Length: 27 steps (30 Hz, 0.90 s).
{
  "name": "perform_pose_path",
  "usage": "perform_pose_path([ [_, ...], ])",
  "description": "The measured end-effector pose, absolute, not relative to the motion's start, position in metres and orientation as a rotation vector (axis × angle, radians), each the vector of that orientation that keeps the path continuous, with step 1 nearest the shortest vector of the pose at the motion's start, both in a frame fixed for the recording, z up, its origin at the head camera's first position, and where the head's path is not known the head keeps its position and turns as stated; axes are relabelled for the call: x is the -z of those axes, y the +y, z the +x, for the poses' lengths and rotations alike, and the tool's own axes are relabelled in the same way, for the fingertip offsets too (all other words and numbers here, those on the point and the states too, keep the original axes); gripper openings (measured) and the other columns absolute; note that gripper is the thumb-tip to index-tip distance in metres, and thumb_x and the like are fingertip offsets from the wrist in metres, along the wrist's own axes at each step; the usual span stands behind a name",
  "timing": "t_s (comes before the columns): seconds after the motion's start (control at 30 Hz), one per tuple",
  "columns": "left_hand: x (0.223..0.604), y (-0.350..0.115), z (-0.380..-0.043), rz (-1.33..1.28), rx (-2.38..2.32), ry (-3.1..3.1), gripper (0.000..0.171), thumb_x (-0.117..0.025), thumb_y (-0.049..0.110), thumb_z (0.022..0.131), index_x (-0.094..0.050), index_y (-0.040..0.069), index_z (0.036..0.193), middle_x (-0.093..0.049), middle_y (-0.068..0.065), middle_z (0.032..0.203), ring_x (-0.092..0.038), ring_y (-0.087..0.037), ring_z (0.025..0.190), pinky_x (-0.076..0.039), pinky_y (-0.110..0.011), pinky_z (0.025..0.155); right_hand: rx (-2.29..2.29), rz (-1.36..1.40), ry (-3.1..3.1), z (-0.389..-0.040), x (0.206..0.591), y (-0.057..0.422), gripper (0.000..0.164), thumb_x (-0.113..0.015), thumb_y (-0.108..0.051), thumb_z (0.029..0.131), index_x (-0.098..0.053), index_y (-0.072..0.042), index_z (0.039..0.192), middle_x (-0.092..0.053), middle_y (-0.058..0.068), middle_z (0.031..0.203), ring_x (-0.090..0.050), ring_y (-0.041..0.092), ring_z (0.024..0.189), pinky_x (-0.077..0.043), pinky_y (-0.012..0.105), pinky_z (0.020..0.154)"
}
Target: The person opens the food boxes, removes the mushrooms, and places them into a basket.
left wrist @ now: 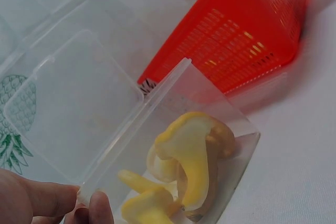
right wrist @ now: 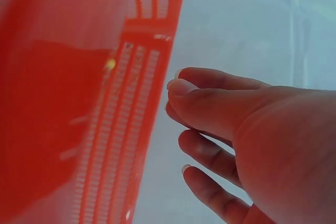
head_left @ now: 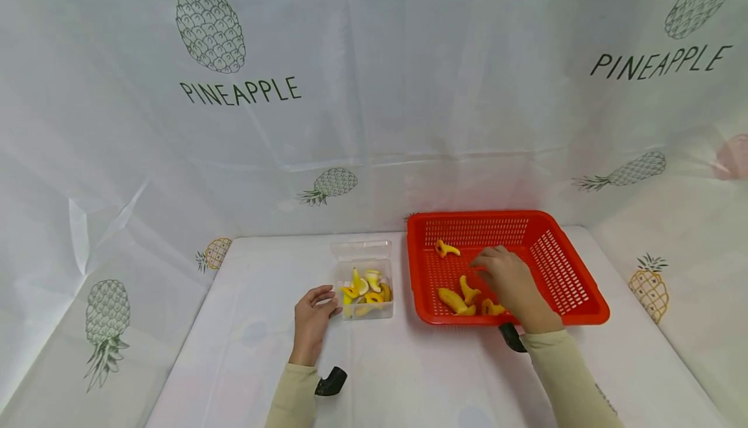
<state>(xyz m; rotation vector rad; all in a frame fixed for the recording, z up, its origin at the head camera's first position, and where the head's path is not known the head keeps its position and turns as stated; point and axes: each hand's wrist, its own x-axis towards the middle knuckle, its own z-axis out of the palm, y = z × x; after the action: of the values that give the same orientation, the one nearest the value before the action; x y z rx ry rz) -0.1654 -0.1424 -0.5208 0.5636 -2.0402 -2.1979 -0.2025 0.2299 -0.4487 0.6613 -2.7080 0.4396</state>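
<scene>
My left hand point(head_left: 312, 321) is at the left side of a small clear plastic box point(head_left: 380, 313), its thumb and a finger pinching the box corner by the hinge in the left wrist view. The box's lid point(left wrist: 73, 103) is folded back. Inside lie several yellow, trumpet-shaped mushrooms point(left wrist: 194, 156) with flared caps, like chanterelles. Over the red plastic basket point(head_left: 417, 272) hovers my right hand point(head_left: 514, 285), fingers loosely bent and nothing between them. More yellow mushrooms point(head_left: 469, 290) lie along the basket's near side, beside a plumper yellow piece point(head_left: 451, 299).
A lone yellow mushroom point(head_left: 447, 249) lies toward the basket's back left. The table point(head_left: 386, 369) has a white cover, and a sheet printed with pineapples point(head_left: 210, 32) hangs behind and at both sides. Black wrist-camera mounts point(head_left: 331, 382) stick out beside the sleeves.
</scene>
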Motion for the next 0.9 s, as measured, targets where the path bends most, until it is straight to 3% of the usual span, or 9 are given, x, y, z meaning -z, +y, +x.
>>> perform_pose_path([
  [0.5, 0.519, -0.143, -0.164, 0.547, 2.205, -2.048, 0.036, -0.064, -0.009, 0.098, -0.059, -0.013, 0.134, -0.061, -0.024, 0.118, -0.067, -0.021, 0.087, -0.067, -0.035, 0.081, -0.466, 0.900, -2.565, -0.197, 0.444, 0.146, 0.034, -0.092, 0.002, 0.076, -0.080, -0.008, 0.107, -0.076, 0.006, 0.107, -0.069, 0.028, 0.102, -0.064, 0.041, 0.088],
  [0.9, 0.517, -0.142, -0.163, 0.553, 2.209, -2.045, 0.037, -0.065, -0.010, 0.098, -0.058, -0.014, 0.134, -0.061, -0.024, 0.118, -0.067, -0.020, 0.087, -0.066, -0.029, 0.077, -0.431, 1.079, -2.521, -0.204, 0.455, 0.082, 0.040, -0.093, -0.007, 0.080, -0.079, -0.014, 0.116, -0.074, 0.002, 0.115, -0.068, 0.021, 0.106, -0.063, 0.032, 0.091],
])
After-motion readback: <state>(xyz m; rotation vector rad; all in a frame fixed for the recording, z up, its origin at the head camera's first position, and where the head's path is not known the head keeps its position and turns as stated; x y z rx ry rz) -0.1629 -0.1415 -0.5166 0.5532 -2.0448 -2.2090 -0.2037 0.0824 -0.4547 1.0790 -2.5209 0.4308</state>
